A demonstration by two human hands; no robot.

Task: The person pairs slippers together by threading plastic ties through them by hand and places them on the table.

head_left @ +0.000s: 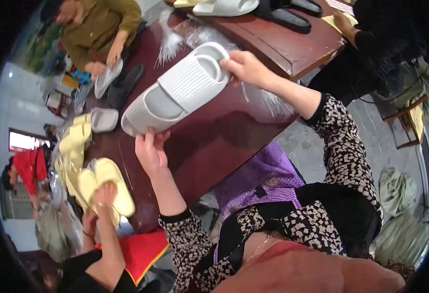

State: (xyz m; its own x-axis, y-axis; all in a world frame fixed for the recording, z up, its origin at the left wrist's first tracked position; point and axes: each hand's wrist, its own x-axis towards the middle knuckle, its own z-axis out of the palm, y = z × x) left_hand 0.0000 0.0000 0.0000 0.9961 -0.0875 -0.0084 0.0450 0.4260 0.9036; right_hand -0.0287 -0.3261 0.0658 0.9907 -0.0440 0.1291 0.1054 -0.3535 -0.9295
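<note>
White ribbed slippers [187,84], fitted together, right hand [246,67] gripping upper end, left hand [151,152] loosely open, fingertips at lower edge, dark red bench [209,146] beneath

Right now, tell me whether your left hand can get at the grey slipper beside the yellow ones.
Probably yes: the left hand is near the grey slipper and tabletop shows between, but it would first have to leave the white footwear.
</note>
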